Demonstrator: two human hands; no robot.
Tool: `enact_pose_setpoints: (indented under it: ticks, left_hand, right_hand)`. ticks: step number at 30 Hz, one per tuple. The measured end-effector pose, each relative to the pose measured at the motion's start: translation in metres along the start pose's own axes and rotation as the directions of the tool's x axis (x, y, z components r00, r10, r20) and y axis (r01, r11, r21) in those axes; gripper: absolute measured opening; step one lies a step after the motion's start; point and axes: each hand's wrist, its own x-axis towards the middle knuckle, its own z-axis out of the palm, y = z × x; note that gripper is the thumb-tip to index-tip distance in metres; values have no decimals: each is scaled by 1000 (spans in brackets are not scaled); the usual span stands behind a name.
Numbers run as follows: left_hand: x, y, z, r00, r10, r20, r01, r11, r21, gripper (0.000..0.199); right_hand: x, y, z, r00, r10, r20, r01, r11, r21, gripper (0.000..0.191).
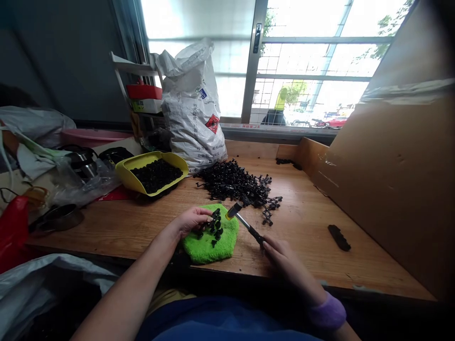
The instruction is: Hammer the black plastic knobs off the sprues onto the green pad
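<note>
My left hand (190, 220) rests on a green fluffy pad (227, 241) and pinches a black plastic part strip (214, 224) lying on it. My right hand (282, 255) grips the black handle of a small hammer (244, 219), whose yellow-tipped head hovers just right of the parts on the pad. Beyond the pad lies a heap of black plastic parts (234, 183) on the wooden table (305, 237).
A yellow scoop tray (137, 177) filled with black pieces sits at the left. A white sack (194, 106) stands behind it by the window. A cardboard wall (394, 175) bounds the right side. One loose black piece (339, 237) lies at the right. Bags and metal pots crowd the far left.
</note>
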Motion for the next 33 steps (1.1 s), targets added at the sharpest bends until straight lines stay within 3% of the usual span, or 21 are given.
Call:
enact_pose_setpoints:
  ticks: [3,9,16,22,27,33]
  left_hand:
    - [0,0,1,1000,10,24,-10,1000,5,35]
    - [-3,1,4,998,-10,-66,8,1000,-21,33]
    - [0,0,3,999,11,-44,-10,1000,17,32]
    - [1,1,2,998,19,-56,-17,999,33,34]
    - [1,2,2,998,19,-63,-17,999,29,26]
    - [4,0,2,999,15,-51,-14,1000,22,22]
  right_hand:
    - [0,1,1,1000,3,8,-3,1000,-23,35]
    - [-1,0,1,1000,-9,12,9,999,-50,35]
    - [4,-15,-1,998,-52,-44,47,993,-109,34]
    - [15,-31,5,992,-46,-118,9,957,-291,23]
    - [18,-40,3,988,-54,-142,-7,916,-402,26]
    - [18,-46,4,997,-29,-74,-10,878,-479,22]
